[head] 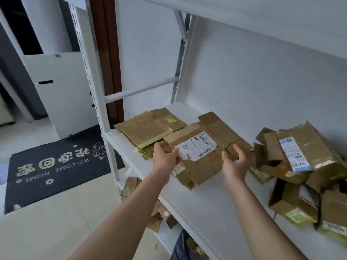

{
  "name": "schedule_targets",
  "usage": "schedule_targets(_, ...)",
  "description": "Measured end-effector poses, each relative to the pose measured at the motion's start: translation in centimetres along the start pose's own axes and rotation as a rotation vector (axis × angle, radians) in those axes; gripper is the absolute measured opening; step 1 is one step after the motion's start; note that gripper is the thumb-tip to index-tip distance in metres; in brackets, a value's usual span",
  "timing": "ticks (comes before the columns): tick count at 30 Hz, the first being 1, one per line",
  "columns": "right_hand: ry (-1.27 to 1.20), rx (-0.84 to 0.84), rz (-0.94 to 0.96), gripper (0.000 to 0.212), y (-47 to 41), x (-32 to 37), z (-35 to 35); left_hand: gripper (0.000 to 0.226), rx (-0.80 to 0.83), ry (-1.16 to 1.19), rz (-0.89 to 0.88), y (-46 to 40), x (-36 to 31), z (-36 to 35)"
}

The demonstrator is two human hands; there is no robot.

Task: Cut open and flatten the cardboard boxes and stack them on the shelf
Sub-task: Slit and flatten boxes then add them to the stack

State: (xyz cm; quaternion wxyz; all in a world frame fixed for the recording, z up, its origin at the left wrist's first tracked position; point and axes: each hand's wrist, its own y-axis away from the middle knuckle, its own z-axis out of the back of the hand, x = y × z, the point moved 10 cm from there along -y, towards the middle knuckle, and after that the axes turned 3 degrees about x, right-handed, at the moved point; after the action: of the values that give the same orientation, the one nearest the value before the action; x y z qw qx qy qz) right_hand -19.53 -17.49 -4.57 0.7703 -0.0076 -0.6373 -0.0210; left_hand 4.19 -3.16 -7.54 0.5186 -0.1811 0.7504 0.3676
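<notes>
I see the left hand point(165, 156) and right hand point(235, 162) both gripping a flattened box point(202, 152) above the shelf point(206, 209). Flat cardboard point(148, 128) lies at the shelf's left end, unflattened boxes point(304, 166) at its right

Both hands are gripping a flattened box point(201, 156) over the white shelf point(206, 207) — left hand point(165, 156) at its left edge, right hand point(235, 162) at its right — beside a flattened stack point(148, 128).

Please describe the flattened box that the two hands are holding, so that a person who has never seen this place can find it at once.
Look at the white shelf of the metal rack. The flattened box lies between a flat cardboard stack at the left end and a heap of unflattened boxes at the right. The left hand and right hand hold its edges, and it alone shows a white barcode label facing up.
</notes>
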Motion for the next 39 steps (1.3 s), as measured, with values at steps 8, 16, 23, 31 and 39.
schedule_targets(8,0.354,0.165,-0.185,0.055,-2.5,-7.0,-6.2,0.066,0.156,-0.425,0.057,-7.2,3.5,-0.6)
schedule_targets(16,0.615,0.304,-0.145,0.053,-3.0,-8.4,-8.2,0.025,0.128,-0.787,-0.094,-7.7,5.3,0.6)
schedule_targets(23,0.782,0.402,-0.023,0.051,-4.7,-8.7,-9.5,0.052,0.051,-1.464,-0.348,-7.0,3.9,-0.6)
schedule_targets(31,0.711,0.380,-0.047,0.047,-2.6,-10.7,-9.2,0.090,0.631,-1.248,-0.232,-10.4,6.5,-2.1)
schedule_targets(39,1.222,0.076,0.228,0.052,-0.6,-7.1,-10.6,0.087,0.680,-1.263,-0.253,-10.9,6.8,-2.5)
